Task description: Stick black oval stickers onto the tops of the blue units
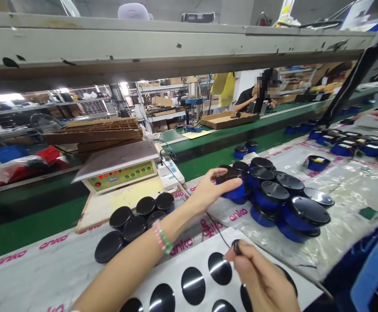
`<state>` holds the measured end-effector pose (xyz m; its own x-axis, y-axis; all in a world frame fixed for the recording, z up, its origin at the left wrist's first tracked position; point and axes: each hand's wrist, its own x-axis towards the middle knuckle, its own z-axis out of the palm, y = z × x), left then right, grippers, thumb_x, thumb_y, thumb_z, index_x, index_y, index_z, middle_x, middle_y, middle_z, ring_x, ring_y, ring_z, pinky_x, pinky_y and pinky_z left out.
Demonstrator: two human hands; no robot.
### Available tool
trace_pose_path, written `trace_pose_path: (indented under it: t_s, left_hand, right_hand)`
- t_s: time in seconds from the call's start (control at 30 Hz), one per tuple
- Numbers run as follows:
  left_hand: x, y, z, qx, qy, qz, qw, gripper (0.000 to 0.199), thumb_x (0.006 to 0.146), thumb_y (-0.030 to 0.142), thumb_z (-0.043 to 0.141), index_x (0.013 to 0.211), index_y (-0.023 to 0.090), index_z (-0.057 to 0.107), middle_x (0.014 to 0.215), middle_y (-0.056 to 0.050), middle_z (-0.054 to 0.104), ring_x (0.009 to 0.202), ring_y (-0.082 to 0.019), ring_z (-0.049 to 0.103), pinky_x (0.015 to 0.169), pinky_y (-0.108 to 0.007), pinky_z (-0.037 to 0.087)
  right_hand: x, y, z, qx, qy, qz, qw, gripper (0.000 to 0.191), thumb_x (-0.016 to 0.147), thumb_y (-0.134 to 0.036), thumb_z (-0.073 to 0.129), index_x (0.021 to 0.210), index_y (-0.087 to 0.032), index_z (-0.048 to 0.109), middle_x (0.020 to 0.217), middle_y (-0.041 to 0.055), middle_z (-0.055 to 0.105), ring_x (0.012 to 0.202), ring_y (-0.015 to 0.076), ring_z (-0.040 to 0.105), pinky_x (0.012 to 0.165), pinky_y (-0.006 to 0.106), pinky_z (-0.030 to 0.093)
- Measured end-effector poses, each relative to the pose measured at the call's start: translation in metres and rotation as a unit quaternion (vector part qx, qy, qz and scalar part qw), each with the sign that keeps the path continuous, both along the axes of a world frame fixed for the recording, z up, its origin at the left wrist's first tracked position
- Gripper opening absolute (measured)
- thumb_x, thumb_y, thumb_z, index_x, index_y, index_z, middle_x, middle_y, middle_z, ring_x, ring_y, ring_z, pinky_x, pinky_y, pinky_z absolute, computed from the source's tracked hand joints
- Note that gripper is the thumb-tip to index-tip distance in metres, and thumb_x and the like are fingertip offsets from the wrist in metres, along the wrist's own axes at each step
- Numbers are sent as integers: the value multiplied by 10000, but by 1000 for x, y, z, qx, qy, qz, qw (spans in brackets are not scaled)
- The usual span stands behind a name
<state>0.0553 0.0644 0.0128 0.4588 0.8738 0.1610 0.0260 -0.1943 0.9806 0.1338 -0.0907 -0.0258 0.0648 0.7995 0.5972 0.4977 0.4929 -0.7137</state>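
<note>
My left hand (215, 185) reaches forward, thumb and fingers curved around a blue round unit with a black top (230, 176), at the near left of a stacked group of similar units (274, 190). A beaded bracelet is on that wrist. In the lower right, my right hand (262, 275) is closed in a pinch over a white sheet (179, 265) bearing rows of round black glossy stickers (193, 286). A small dark piece (236, 247) shows at its fingertips; what it is, I cannot make out.
Several black-topped round units (134, 228) stand left of my forearm. Behind them sits a control box (120, 175) with lit red buttons beside a white device (170, 174). A green conveyor (195, 160) runs behind. More blue units (343, 146) stand at right; a person (246, 97) works across.
</note>
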Motion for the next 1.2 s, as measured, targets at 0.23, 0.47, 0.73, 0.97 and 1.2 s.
trace_pose_path:
  t_s: [0.23, 0.47, 0.73, 0.97, 1.2]
  left_hand:
    - [-106, -84, 16, -142, -118, -45, 982, 659, 684, 653, 632, 1117, 159, 600, 1021, -96, 628, 914, -219, 583, 762, -290, 451]
    - [-154, -119, 26, -15, -21, 25, 999, 639, 687, 672, 606, 1099, 188, 538, 1003, -55, 586, 932, -218, 536, 802, -296, 423]
    - [-191, -141, 28, 17, 18, 30, 999, 599, 734, 659, 561, 1130, 224, 447, 993, -20, 563, 889, -172, 509, 794, -282, 413]
    - [-216, -142, 23, 86, 143, 70, 984, 598, 748, 569, 623, 1186, 252, 367, 1046, -39, 541, 939, -208, 532, 819, -355, 449]
    - [-238, -133, 8, 399, 295, 79, 865, 671, 837, 391, 599, 1376, 153, 279, 1235, -149, 369, 1202, -263, 403, 976, -383, 450]
  right_hand:
    - [-17, 14, 39, 53, -65, 79, 993, 279, 929, -226, 438, 651, -210, 422, 557, -46, 438, 493, 89, 465, 494, 204, 378]
    - [-42, 2, 55, 7, -156, 124, 980, 353, 935, -241, 436, 599, -204, 336, 509, -57, 410, 450, 71, 431, 450, 197, 342]
    - [-63, -8, 56, -20, -227, 152, 962, 272, 943, -321, 414, 693, -223, 456, 577, -21, 461, 513, 114, 487, 480, 201, 414]
    - [-93, -8, 51, -20, -244, 128, 961, 286, 942, -280, 420, 662, -222, 413, 552, -33, 453, 475, 100, 465, 467, 206, 387]
    - [-128, -7, 15, -127, -133, 110, 977, 122, 957, -221, 376, 898, -233, 482, 808, -5, 580, 714, 114, 570, 647, 195, 476]
